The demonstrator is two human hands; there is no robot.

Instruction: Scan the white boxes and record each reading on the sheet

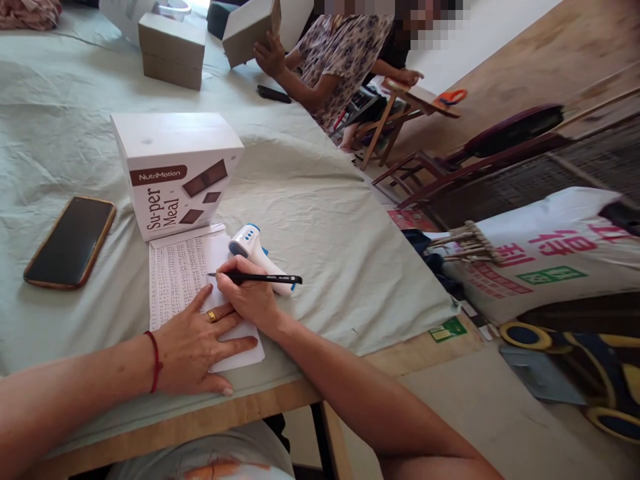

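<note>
My right hand (247, 297) grips a black pen (265, 277), its tip on or just over a white notepad (175, 277) filled with rows of small handwriting. Spread flat across the lower part of the pad is my left hand (193, 347), with a gold ring and a red cord at the wrist. Just beyond the right hand lies a white and blue infrared thermometer (255, 253), partly hidden by that hand. A white "Su-per Meal" box (175, 180) stands at the pad's top edge.
A phone (70, 243) lies to the left on the cloth-covered table (310, 193). Farther back are a cardboard box (173, 53) and a dark slim object (274, 94). Across the table a person (345, 53) holds another box (253, 33). Printed sacks (550, 253) stand right of the table.
</note>
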